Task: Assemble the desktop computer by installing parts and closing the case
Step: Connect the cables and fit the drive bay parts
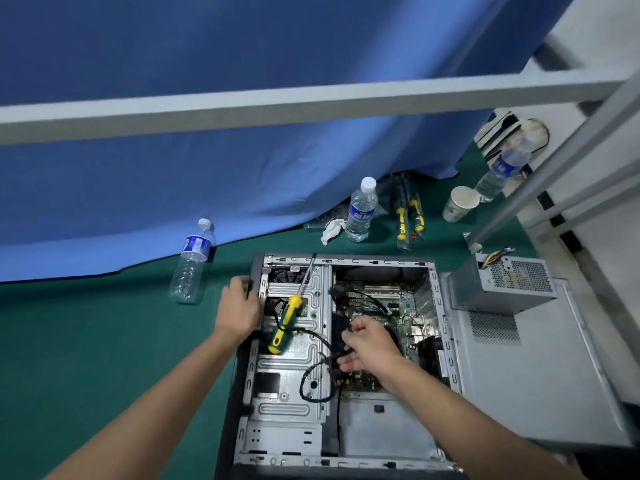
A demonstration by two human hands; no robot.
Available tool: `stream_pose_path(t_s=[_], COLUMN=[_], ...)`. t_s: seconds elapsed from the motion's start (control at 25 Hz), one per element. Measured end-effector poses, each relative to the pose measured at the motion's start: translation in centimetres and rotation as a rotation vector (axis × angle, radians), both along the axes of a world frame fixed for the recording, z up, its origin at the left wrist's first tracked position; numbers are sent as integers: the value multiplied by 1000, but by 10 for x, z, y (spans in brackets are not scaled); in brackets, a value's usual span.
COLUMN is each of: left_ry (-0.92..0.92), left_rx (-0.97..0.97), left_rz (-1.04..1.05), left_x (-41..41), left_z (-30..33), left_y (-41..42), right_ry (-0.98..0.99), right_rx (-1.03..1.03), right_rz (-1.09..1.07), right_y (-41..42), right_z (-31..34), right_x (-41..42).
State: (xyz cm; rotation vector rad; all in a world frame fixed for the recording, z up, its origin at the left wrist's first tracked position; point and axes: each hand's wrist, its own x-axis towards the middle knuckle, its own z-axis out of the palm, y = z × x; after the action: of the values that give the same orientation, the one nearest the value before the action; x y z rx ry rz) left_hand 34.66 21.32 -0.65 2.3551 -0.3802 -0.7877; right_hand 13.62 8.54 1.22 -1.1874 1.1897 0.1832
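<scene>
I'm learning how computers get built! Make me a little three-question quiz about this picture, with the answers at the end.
1. True or false: the screwdriver with the yellow and green handle is held in the person's right hand.
2. Which stands on the grey side panel next to the open computer case? A) a paper cup B) the power supply box C) a water bottle
3. Fill in the missing word: the left hand grips the case's outer ____.

Key
1. False: it lies loose on the metal drive cage, and the right hand is at the black cables.
2. B, the power supply box.
3. Edge.
</scene>
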Motion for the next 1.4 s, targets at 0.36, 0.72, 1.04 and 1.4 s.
stream_pose_path(t_s=[0.36, 0.72, 1.04, 1.4], left_ry=[22, 301, 210, 15], left_rx=[-323, -730, -723, -657], left_rz=[-88, 135, 112, 141], left_x=[-72, -81, -75, -85], left_z=[54, 107, 115, 115], left_y=[10, -17, -24, -7], right_ry=[-191, -106, -368, -668], right_rx=[80, -332, -139, 125], right_rz=[-134, -191, -321, -474], right_y=[0, -45, -52, -61], right_z=[26, 75, 99, 119], right_x=[-18, -47, -50, -47])
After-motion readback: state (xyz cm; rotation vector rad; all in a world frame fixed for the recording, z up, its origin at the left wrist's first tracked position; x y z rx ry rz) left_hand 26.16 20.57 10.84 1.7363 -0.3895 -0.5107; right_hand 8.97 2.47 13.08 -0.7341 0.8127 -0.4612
